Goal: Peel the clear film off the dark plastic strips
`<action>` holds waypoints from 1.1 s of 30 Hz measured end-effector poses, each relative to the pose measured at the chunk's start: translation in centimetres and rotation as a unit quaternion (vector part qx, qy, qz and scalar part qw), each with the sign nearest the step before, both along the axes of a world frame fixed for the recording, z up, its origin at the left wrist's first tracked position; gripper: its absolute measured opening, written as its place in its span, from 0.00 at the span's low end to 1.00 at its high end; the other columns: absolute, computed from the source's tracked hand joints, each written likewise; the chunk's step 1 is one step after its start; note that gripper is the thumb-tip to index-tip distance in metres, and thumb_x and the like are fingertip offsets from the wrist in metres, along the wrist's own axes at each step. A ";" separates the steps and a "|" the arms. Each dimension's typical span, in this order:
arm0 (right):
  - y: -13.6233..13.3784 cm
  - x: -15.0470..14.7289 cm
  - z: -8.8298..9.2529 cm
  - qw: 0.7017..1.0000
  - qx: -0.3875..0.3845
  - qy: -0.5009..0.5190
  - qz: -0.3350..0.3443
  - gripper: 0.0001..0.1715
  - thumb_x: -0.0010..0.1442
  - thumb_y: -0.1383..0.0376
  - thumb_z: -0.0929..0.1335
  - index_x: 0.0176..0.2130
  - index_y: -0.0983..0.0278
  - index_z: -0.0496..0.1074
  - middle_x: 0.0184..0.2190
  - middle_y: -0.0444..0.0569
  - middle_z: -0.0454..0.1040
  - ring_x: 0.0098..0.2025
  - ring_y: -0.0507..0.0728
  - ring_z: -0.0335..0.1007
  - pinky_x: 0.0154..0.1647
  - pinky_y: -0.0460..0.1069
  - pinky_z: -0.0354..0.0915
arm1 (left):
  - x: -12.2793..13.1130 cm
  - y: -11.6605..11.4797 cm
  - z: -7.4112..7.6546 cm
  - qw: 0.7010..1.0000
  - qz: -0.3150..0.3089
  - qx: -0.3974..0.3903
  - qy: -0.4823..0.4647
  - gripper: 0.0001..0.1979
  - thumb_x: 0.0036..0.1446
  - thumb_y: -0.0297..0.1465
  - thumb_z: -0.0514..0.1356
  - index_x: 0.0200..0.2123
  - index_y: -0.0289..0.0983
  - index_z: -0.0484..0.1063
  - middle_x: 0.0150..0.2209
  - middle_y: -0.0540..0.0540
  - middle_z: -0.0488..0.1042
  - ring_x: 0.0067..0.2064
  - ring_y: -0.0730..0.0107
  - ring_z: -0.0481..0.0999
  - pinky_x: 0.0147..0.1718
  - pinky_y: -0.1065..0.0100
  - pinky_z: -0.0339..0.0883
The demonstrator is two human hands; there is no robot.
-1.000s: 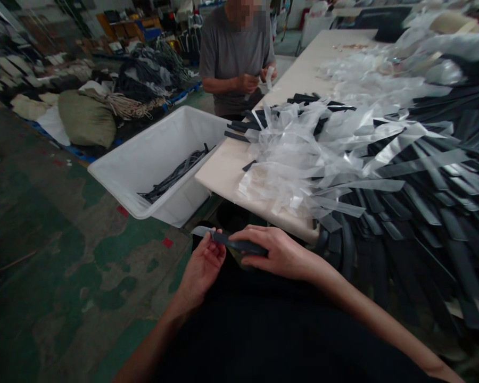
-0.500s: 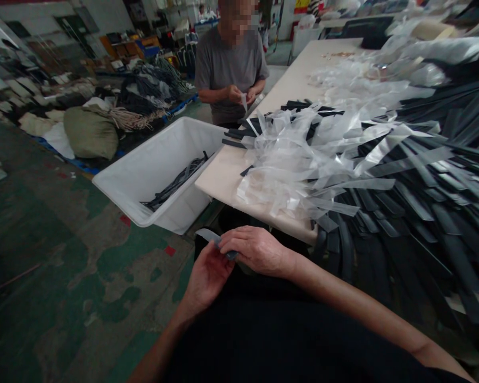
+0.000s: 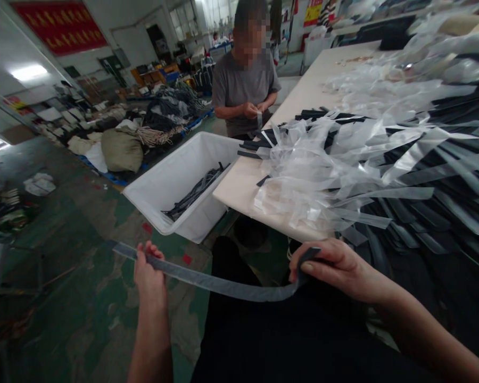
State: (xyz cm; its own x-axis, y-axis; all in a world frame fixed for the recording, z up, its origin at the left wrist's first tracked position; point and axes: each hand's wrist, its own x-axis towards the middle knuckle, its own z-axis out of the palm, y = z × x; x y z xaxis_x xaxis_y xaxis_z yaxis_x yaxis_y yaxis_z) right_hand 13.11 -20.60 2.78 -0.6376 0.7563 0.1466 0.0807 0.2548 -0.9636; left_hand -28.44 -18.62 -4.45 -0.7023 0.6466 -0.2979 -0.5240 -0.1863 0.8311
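The strip (image 3: 231, 289) sags in a shallow curve between my two hands, clear of the tabletop (image 3: 237, 186) and in front of its near edge. My left hand (image 3: 149, 268) grips it near one end, a short tail poking out past my fingers. My right hand (image 3: 339, 270) pinches the other end, which curls upward, dark, over my thumb, just by the near edge. A heap of clear film (image 3: 303, 175) lies along that edge, with dark strips (image 3: 399, 210) toward the right. Against the left edge stands a white bin (image 3: 179, 165) holding a bundle of dark strands (image 3: 195, 194). Beyond the bin, a co-worker (image 3: 243, 80) in a grey shirt holds a pale piece in both hands.
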 end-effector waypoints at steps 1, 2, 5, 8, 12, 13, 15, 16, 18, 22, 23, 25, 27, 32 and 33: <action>0.1 -0.3 -0.2 1.000 -0.021 0.017 -0.004 0.18 0.68 0.56 0.64 0.37 0.64 0.78 0.33 0.51 0.80 0.35 0.55 0.76 0.38 0.48 0.71 | 0.3 -0.1 0.3 1.000 -0.008 0.019 0.009 0.12 0.70 0.30 0.49 0.49 0.42 0.69 0.33 0.53 0.76 0.27 0.83 0.73 0.24 0.83 0.66; 0.3 -0.8 -0.3 0.999 -0.039 0.035 -0.009 0.18 0.68 0.56 0.64 0.37 0.65 0.78 0.33 0.51 0.79 0.35 0.54 0.76 0.37 0.48 0.71 | 1.0 -0.1 0.6 0.999 -0.032 0.035 0.009 0.10 0.67 0.31 0.54 0.48 0.41 0.71 0.33 0.52 0.76 0.26 0.82 0.73 0.23 0.82 0.65; 1.4 -3.0 -0.5 0.993 -0.082 0.081 -0.031 0.18 0.65 0.54 0.67 0.39 0.66 0.78 0.36 0.51 0.79 0.34 0.53 0.75 0.36 0.46 0.71 | 4.9 -0.2 0.8 0.982 -0.181 0.055 0.019 0.14 0.55 0.33 0.67 0.45 0.39 0.75 0.30 0.48 0.77 0.23 0.78 0.71 0.18 0.79 0.61; 3.2 -4.8 -0.4 0.983 -0.121 0.124 -0.053 0.20 0.62 0.52 0.69 0.42 0.65 0.78 0.43 0.52 0.79 0.39 0.54 0.75 0.40 0.48 0.71 | 9.5 -0.5 0.6 0.944 -0.321 0.051 0.064 0.18 0.50 0.36 0.70 0.44 0.38 0.76 0.28 0.47 0.78 0.21 0.75 0.70 0.17 0.76 0.60; 5.9 -5.5 0.0 0.975 -0.102 0.186 -0.067 0.21 0.57 0.51 0.72 0.40 0.64 0.80 0.54 0.52 0.74 0.54 0.57 0.70 0.56 0.53 0.65 | 13.5 -1.1 0.2 0.878 -0.470 0.046 0.084 0.17 0.52 0.38 0.69 0.42 0.36 0.77 0.28 0.46 0.78 0.22 0.73 0.71 0.18 0.74 0.59; 6.4 -5.5 0.1 0.973 -0.099 0.199 -0.067 0.21 0.56 0.50 0.72 0.40 0.64 0.80 0.55 0.51 0.73 0.56 0.58 0.69 0.59 0.53 0.63 | 14.1 -1.2 0.1 0.862 -0.498 0.038 0.088 0.16 0.52 0.39 0.68 0.42 0.35 0.77 0.26 0.46 0.77 0.22 0.72 0.71 0.19 0.74 0.60; 7.1 -5.4 0.2 0.970 -0.104 0.213 -0.055 0.22 0.56 0.49 0.72 0.40 0.64 0.80 0.53 0.52 0.75 0.55 0.58 0.70 0.60 0.55 0.61 | 15.0 -1.3 0.3 0.837 -0.536 0.015 0.107 0.15 0.53 0.40 0.68 0.39 0.35 0.78 0.24 0.47 0.76 0.22 0.73 0.70 0.20 0.74 0.61; 7.3 -5.4 0.2 0.969 -0.109 0.218 -0.048 0.22 0.56 0.49 0.72 0.40 0.64 0.81 0.50 0.51 0.77 0.53 0.58 0.72 0.60 0.56 0.61 | 15.4 -1.4 0.5 0.830 -0.544 0.005 0.120 0.15 0.54 0.41 0.67 0.38 0.35 0.78 0.24 0.47 0.76 0.22 0.73 0.70 0.21 0.74 0.62; 7.5 -5.6 0.2 0.966 -0.114 0.225 -0.050 0.21 0.56 0.50 0.72 0.40 0.64 0.81 0.44 0.51 0.80 0.49 0.57 0.74 0.59 0.56 0.62 | 16.1 -1.4 1.3 0.827 -0.543 0.006 0.147 0.17 0.55 0.43 0.66 0.38 0.35 0.79 0.29 0.44 0.79 0.25 0.71 0.72 0.23 0.73 0.64; 7.1 -6.4 0.2 0.964 -0.116 0.205 -0.127 0.17 0.58 0.55 0.71 0.40 0.65 0.81 0.34 0.47 0.80 0.37 0.53 0.74 0.46 0.49 0.68 | 17.9 -0.9 3.2 0.834 -0.512 0.072 0.190 0.22 0.52 0.42 0.68 0.48 0.39 0.76 0.44 0.41 0.79 0.38 0.62 0.77 0.34 0.69 0.70; 6.9 -6.8 0.1 0.962 -0.125 0.197 -0.139 0.17 0.59 0.56 0.70 0.41 0.66 0.80 0.31 0.46 0.78 0.32 0.51 0.72 0.39 0.47 0.68 | 18.3 -0.6 3.6 0.841 -0.498 0.078 0.199 0.20 0.52 0.40 0.69 0.47 0.39 0.77 0.43 0.42 0.79 0.38 0.62 0.77 0.35 0.70 0.69; 6.5 -7.4 0.0 0.958 -0.153 0.191 -0.147 0.19 0.60 0.56 0.68 0.43 0.66 0.80 0.23 0.42 0.73 0.22 0.48 0.64 0.25 0.44 0.63 | 19.0 -0.1 3.8 0.855 -0.470 0.066 0.209 0.13 0.54 0.37 0.67 0.42 0.39 0.78 0.38 0.45 0.80 0.34 0.66 0.76 0.33 0.72 0.68; 6.1 -7.7 -0.2 0.953 -0.177 0.192 -0.155 0.20 0.62 0.56 0.67 0.44 0.67 0.79 0.19 0.40 0.68 0.17 0.47 0.57 0.18 0.43 0.55 | 19.4 0.3 3.5 0.860 -0.457 0.054 0.220 0.08 0.57 0.34 0.65 0.38 0.38 0.79 0.33 0.47 0.79 0.31 0.68 0.75 0.32 0.73 0.66; 6.2 -7.2 -0.6 0.950 -0.150 0.195 -0.191 0.19 0.61 0.54 0.67 0.39 0.66 0.80 0.23 0.45 0.74 0.23 0.50 0.66 0.25 0.46 0.62 | 19.2 -0.8 2.1 0.822 -0.498 0.054 0.271 0.07 0.59 0.35 0.63 0.36 0.38 0.80 0.35 0.43 0.79 0.37 0.63 0.76 0.39 0.71 0.66; 6.4 -7.0 -0.6 0.950 -0.131 0.195 -0.205 0.19 0.60 0.54 0.68 0.37 0.66 0.80 0.27 0.47 0.76 0.28 0.52 0.70 0.31 0.47 0.66 | 19.0 -1.3 1.8 0.814 -0.508 0.050 0.278 0.08 0.59 0.36 0.63 0.37 0.38 0.80 0.36 0.43 0.79 0.38 0.62 0.75 0.41 0.70 0.66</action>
State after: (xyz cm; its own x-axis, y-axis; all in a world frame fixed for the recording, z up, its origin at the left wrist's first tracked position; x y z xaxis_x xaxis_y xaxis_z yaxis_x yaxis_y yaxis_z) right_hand 6.09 -14.20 2.14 -0.2176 0.9725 0.0837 -0.2556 0.0260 -0.9664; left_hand -9.39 -19.91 -2.64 0.2019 0.9790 -0.0269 0.0027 0.0269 0.9996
